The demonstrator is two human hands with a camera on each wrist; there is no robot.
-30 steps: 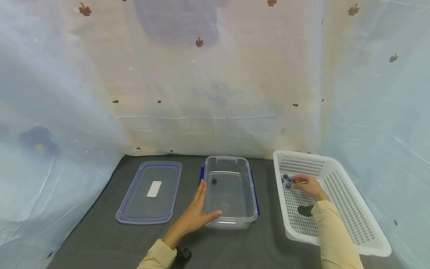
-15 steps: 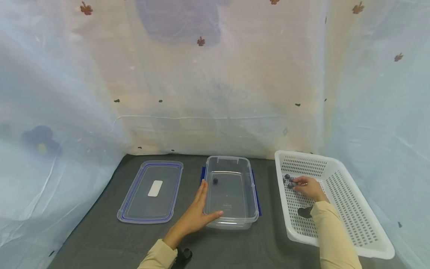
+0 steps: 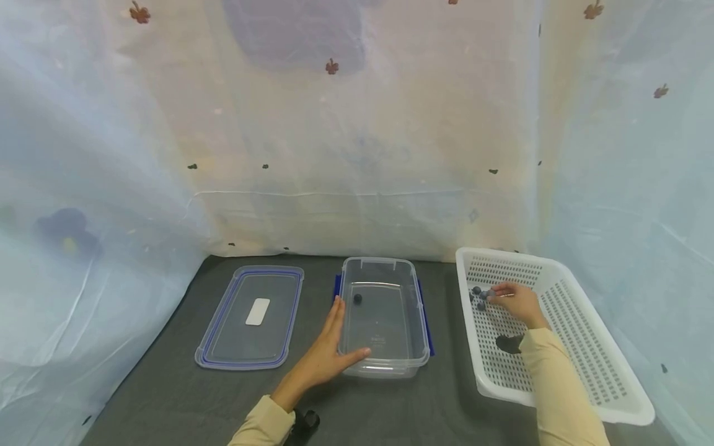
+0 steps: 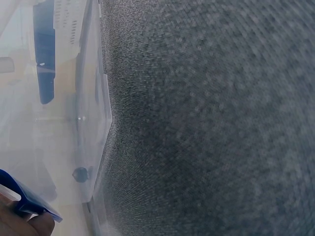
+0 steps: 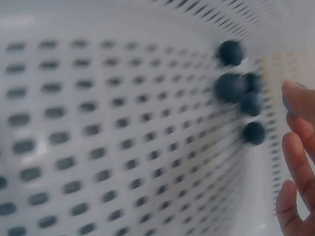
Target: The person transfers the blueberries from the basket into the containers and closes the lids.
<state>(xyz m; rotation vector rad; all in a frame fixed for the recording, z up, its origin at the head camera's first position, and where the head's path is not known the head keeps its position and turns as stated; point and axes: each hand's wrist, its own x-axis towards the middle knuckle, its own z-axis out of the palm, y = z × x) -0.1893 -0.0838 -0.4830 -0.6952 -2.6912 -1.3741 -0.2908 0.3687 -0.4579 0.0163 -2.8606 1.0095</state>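
My left hand [image 3: 320, 359] lies along the left side of a clear plastic food box [image 3: 382, 322], fingers straight, thumb over the near rim. One blueberry [image 3: 357, 299] lies inside the box; the left wrist view shows the fingers [image 4: 42, 223] beside a blue latch [image 4: 29, 204]. My right hand [image 3: 520, 305] is in the white basket [image 3: 605, 406], and its thumb and forefinger pinch a blueberry [image 5: 288, 105], of which only a bluish sliver shows. Several loose blueberries [image 5: 230, 87] sit by the basket wall near those fingertips.
Left of the box, a clear lid [image 3: 273, 347] with a blue seal and a white label [image 3: 257, 311] lies flat on the dark grey cloth [image 3: 446, 396]. Printed sheeting [image 3: 357, 136] hangs behind and at both sides.
My right hand has lifted slightly from among the blueberries, its thumb and forefinger still together. My left hand stays against the box.
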